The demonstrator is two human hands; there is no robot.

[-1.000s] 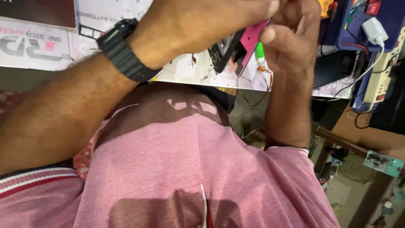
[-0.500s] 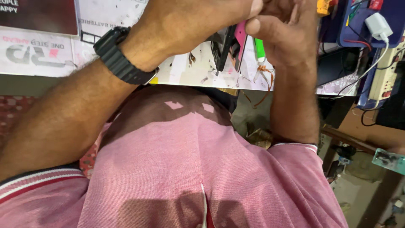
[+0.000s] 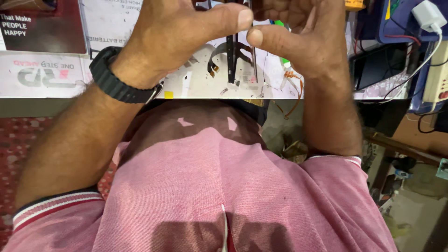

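A pink shirt [image 3: 219, 186] fills the space below the grip. A white worktop [image 3: 196, 84] is seen behind the grip. The left hand [image 3: 177, 32] and the right hand [image 3: 303, 39] are held up close together, thumb tips almost touching. A thin dark device [image 3: 231, 58] is pinched between them, edge on, and it hangs down just under the thumbs. Both hands are closed on it. A black watch [image 3: 114, 79] is worn on the left wrist. A small orange ribbon strip [image 3: 212, 63] is seen just left of the device.
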